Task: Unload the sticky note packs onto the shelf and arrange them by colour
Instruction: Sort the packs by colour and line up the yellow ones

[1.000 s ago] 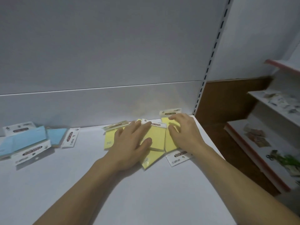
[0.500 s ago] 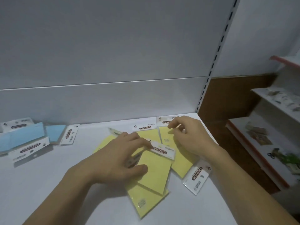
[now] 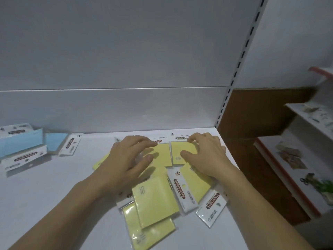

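Two bare forearms enter from 6 o'clock and converge on a cluster of yellow sticky note packs [image 3: 155,199] lying at the right end of the white shelf [image 3: 54,204].

**Left hand** [image 3: 129,159]: palm down, fingers spread and only slightly bent, not curled round anything. It rests on the rear-left yellow pack [image 3: 162,154], with the thumb pointing toward 3 o'clock.

**Right hand** [image 3: 205,156]: palm down, fingers arched. The fingertips sit at the header card of the rear-right yellow pack [image 3: 180,150] and the thumb lies on its yellow face. Whether this hand pinches the pack or only presses on it cannot be told.

**Yellow packs**: the two rear packs lie side by side, edges almost touching, headers toward 12 o'clock. At 6 o'clock from the hands, further packs overlap untidily. One tilted pack covers part of the lowest pack [image 3: 149,231]. A pack at 4 o'clock [image 3: 196,184] lies slanted, its header card [image 3: 212,206] pointing toward 5 o'clock.

**Blue sticky note packs** [image 3: 21,143]: these are grouped at 9 o'clock, well apart from the yellow cluster, against the grey back panel [image 3: 126,109].

A slotted upright [image 3: 232,83] bounds the shelf at 2 o'clock.
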`<move>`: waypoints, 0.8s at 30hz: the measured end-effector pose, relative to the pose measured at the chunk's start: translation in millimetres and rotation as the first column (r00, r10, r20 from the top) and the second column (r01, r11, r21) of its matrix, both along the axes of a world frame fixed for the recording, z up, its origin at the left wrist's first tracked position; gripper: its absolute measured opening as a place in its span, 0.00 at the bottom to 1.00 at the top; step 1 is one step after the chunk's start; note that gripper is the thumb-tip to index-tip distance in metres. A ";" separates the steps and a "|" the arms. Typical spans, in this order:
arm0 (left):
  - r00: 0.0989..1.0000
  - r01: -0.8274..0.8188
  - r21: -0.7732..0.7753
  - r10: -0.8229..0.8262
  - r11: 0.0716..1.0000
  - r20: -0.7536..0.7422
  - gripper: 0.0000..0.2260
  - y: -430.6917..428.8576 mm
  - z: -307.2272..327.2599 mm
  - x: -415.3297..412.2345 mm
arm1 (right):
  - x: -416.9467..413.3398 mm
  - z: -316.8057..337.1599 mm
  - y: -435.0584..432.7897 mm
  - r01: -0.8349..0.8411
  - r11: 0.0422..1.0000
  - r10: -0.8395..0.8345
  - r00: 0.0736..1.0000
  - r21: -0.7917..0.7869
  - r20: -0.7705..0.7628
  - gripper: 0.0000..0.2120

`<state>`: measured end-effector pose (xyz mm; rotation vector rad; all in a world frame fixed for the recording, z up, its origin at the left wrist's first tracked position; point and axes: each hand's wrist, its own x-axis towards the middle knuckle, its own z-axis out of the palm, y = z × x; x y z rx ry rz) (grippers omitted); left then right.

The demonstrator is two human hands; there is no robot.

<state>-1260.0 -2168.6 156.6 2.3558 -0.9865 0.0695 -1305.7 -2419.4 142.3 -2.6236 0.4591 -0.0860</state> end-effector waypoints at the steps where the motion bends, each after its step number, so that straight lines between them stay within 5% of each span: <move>1: 0.999 -0.012 0.065 0.015 0.998 -0.036 0.24 -0.5 -1.1 1.0 | -0.6 1.8 0.2 0.005 1.000 -0.005 1.000 0.029 0.009 0.21; 4: 0.993 -0.025 0.215 0.049 0.976 -0.107 0.31 -0.5 -7.5 3.5 | -2.3 8.4 -1.0 -0.005 0.982 -0.011 0.997 0.188 0.081 0.22; 9: 0.973 -0.212 0.219 0.227 0.952 -0.044 0.25 -4.5 -3.8 12.4 | -6.9 14.0 2.8 -0.042 0.898 -0.069 0.970 0.438 0.235 0.29; 14: 0.921 -0.372 0.324 0.389 0.870 0.011 0.31 -21.5 5.1 32.2 | 0.7 18.4 -4.6 -0.034 0.723 -0.188 0.951 0.690 0.244 0.37; 18: 0.898 -0.391 0.476 0.440 0.788 0.011 0.42 -44.5 7.9 42.6 | 1.2 17.5 -9.9 -0.059 0.699 -0.170 0.954 0.712 0.246 0.28; 24: 0.877 -0.332 0.350 0.424 0.876 -0.228 0.43 -48.9 10.7 50.0 | 5.0 3.5 -13.6 -0.008 0.629 -0.253 0.943 0.778 0.215 0.15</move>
